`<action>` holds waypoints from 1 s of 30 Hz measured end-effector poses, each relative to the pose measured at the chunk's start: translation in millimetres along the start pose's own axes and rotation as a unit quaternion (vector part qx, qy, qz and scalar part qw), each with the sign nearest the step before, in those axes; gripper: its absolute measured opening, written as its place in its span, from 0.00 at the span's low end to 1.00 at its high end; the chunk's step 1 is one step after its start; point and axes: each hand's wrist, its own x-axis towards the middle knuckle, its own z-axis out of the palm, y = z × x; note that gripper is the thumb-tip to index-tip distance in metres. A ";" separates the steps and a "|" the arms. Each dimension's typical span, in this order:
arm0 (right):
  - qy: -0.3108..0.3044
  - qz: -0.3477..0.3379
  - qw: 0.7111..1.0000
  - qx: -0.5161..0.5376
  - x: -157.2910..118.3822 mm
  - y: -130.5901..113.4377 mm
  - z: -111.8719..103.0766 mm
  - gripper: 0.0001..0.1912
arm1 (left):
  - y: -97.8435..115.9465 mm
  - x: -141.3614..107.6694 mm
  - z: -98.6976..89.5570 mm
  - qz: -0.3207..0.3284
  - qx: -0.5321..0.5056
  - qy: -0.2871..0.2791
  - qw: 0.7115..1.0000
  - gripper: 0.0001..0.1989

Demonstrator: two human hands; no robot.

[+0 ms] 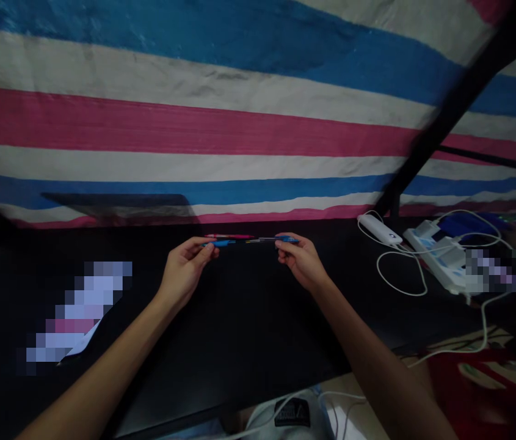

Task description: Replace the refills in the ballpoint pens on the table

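My left hand (190, 269) is closed, with thumb and fingertips pinching a bright blue pen piece (225, 243) that points to the right. Facing it, my right hand (301, 260) is closed on a darker blue pen part (287, 239), from which a thin pale rod sticks out to the left. The two held pieces are apart. Just behind them a red pen (230, 236) lies on the black table (239, 324). Between the hands is a small slim piece (254, 241), too small and dark to make out.
A white power strip (436, 260) with plugged-in chargers, white cables and a white oblong device (379, 228) are on the right. A blurred-out paper or packet (81, 311) lies at left. Striped sheeting (239, 134) hangs behind, with a dark slanted post (441, 122).
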 end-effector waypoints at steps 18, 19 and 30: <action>0.013 0.012 1.000 0.010 0.7 -1.6 0.6 0.13 | 2.4 -1.0 0.5 0.005 0.002 0.001 1.000 0.10; 0.012 0.013 1.000 0.009 0.6 -1.7 0.5 0.13 | 2.6 -1.1 0.8 0.005 0.002 0.001 1.000 0.10; -0.005 0.013 1.000 0.019 0.6 1.5 -1.0 0.12 | 0.7 -1.5 0.2 0.004 0.007 -0.004 1.000 0.11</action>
